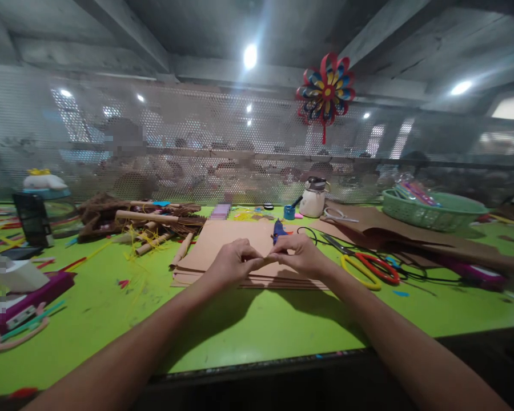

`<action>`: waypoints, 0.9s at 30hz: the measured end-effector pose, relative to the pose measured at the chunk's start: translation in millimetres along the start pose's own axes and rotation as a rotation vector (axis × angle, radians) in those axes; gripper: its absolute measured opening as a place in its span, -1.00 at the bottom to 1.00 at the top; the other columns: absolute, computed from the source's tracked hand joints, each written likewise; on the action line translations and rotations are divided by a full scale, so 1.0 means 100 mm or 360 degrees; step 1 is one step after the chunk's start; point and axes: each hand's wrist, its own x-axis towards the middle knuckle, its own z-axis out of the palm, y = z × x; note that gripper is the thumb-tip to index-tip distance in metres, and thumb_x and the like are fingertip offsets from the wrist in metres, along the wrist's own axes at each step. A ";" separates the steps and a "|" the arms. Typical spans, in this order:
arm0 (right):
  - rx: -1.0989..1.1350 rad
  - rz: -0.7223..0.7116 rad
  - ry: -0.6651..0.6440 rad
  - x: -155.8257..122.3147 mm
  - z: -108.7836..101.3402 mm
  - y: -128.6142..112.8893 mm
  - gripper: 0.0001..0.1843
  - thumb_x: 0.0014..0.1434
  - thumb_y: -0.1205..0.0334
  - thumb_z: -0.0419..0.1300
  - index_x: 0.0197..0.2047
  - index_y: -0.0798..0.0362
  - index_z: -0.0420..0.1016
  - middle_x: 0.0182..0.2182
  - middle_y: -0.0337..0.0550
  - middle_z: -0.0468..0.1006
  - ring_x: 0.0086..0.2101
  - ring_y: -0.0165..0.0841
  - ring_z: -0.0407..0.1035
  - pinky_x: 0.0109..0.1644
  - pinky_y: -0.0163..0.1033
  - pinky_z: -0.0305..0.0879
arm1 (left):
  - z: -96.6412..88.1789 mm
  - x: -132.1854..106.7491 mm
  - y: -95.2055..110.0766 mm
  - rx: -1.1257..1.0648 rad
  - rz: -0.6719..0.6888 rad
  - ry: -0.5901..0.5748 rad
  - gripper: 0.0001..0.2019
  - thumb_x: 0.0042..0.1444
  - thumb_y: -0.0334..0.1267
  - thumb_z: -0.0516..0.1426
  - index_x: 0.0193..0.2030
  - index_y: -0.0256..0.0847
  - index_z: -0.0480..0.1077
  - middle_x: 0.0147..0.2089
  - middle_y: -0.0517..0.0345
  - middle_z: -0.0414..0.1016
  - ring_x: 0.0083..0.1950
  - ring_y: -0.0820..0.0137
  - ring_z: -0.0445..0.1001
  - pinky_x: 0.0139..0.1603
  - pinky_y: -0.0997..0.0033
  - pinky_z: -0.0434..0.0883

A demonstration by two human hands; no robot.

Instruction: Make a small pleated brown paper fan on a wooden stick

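Observation:
My left hand (236, 260) and my right hand (302, 257) meet above a stack of brown kraft paper sheets (223, 235). Thumb and fingers of each hand are pinched together, with the fingertips of both nearly touching. Whatever lies between them is too small to make out. Just behind my right hand stands a blue glue gun (278, 229), partly hidden by the fingers. To the right lie scissors (364, 268) with one yellow and one red handle loop.
Rolled brown paper pieces (148, 217) and yellow strands lie left of the stack. A white jug (313, 197) and a small blue pot (289, 212) stand behind. Right are a green basket (441, 211), brown paper and black cable. A purple power strip (43, 297) lies at left.

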 end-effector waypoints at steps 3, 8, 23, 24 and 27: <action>-0.0012 0.0068 -0.0011 0.01 0.01 0.00 -0.79 0.04 0.19 0.18 -0.46 0.15 0.53 -0.54 -0.14 0.48 -0.51 -0.45 0.29 -0.42 -0.36 0.19 | -0.01 0.01 0.00 0.0002 -0.0049 -0.0045 -0.75 0.01 -0.11 0.12 -0.48 -0.21 0.51 -0.57 0.17 0.32 -0.46 0.47 0.30 -0.45 0.50 0.23; 0.0253 0.0319 -0.0154 0.01 0.04 0.10 -0.72 0.01 0.10 0.18 -0.47 0.18 0.53 -0.59 -0.17 0.46 -0.54 -0.45 0.30 -0.46 -0.37 0.21 | -0.01 0.01 -0.06 -0.0335 -0.0329 -0.0265 -0.73 0.00 -0.10 0.11 -0.40 -0.27 0.48 -0.46 0.13 0.42 -0.44 0.47 0.35 -0.43 0.50 0.27; 0.0366 0.0544 -0.0278 -0.01 0.03 0.14 -0.68 -0.02 0.05 0.20 -0.49 0.19 0.51 -0.61 -0.19 0.46 -0.59 -0.49 0.27 -0.53 -0.41 0.14 | 0.03 -0.03 -0.11 -0.0860 -0.0614 -0.0646 -0.65 0.09 -0.05 0.02 -0.44 -0.30 0.43 -0.63 0.15 0.42 -0.70 0.60 0.15 -0.69 0.59 0.05; 0.0381 0.0576 -0.0290 -0.02 0.03 0.16 -0.68 -0.03 0.05 0.21 -0.49 0.19 0.51 -0.63 -0.19 0.46 -0.59 -0.50 0.26 -0.53 -0.41 0.14 | 0.04 -0.03 -0.11 -0.0832 -0.0627 -0.0625 -0.66 0.08 -0.05 0.02 -0.45 -0.30 0.42 -0.64 0.15 0.42 -0.71 0.60 0.13 -0.70 0.59 0.03; 0.0410 0.0656 -0.0333 -0.02 0.00 0.20 -0.68 -0.06 0.04 0.23 -0.52 0.18 0.49 -0.67 -0.22 0.42 -0.62 -0.51 0.25 -0.56 -0.41 0.12 | 0.06 -0.04 -0.11 -0.0757 -0.0655 -0.0562 -0.68 0.06 -0.07 0.04 -0.49 -0.29 0.40 -0.65 0.16 0.41 -0.71 0.60 0.13 -0.69 0.58 0.03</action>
